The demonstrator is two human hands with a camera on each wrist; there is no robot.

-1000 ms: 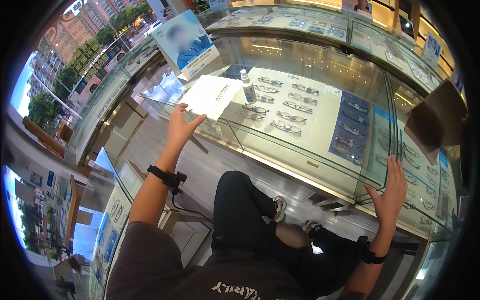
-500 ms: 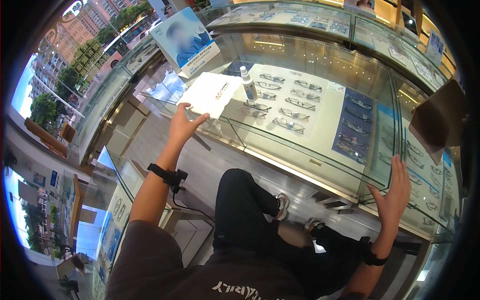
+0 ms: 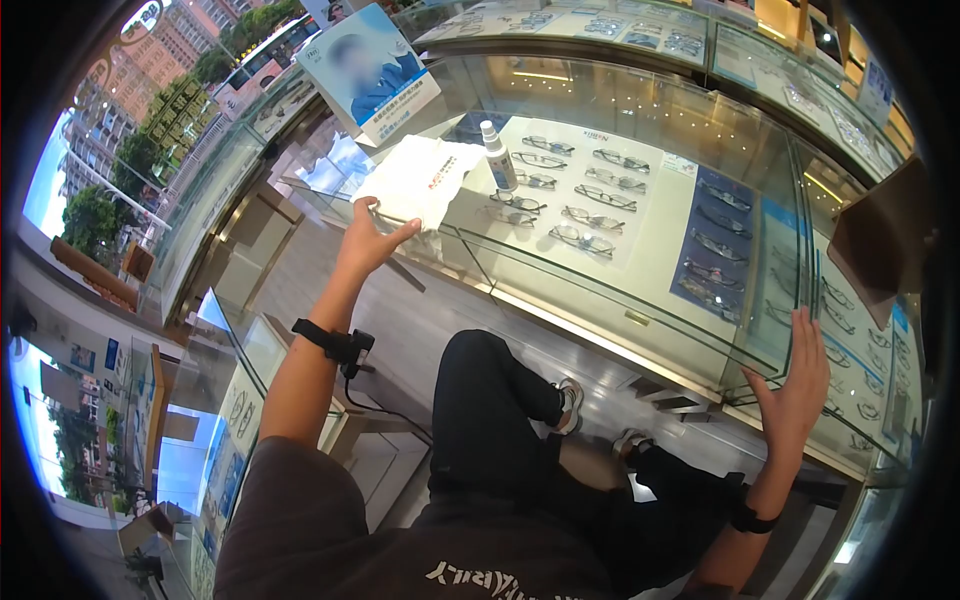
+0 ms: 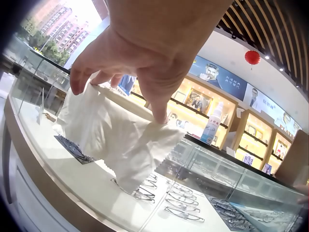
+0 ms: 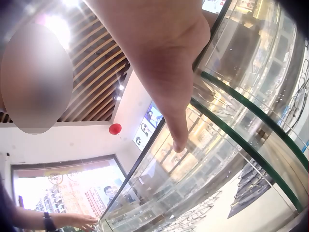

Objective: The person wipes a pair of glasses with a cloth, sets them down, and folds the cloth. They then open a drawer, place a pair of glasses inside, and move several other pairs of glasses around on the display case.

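A white cloth (image 3: 425,165) with red print lies on the glass display counter (image 3: 600,304), its zigzag edge draping over the front in the left wrist view. My left hand (image 3: 368,245) rests at the cloth's near edge, thumb and fingers spread apart, fingertips touching the fabric (image 4: 125,135). A white spray bottle (image 3: 497,160) stands upright beside the cloth, to its right. My right hand (image 3: 797,395) lies at the counter's front edge further right, fingers straight, thumb held out to the side; it holds nothing.
Beneath the glass sit rows of eyeglasses (image 3: 580,240) and a dark blue display mat (image 3: 712,250). A poster stand (image 3: 370,80) rises behind the cloth. To the far right is a brown panel (image 3: 875,240). Another glass case (image 3: 240,400) stands at my left.
The head view has shifted slightly, so the counter appears a little higher and further right. Both hands keep their places on the counter; the cloth and spray bottle stay put.
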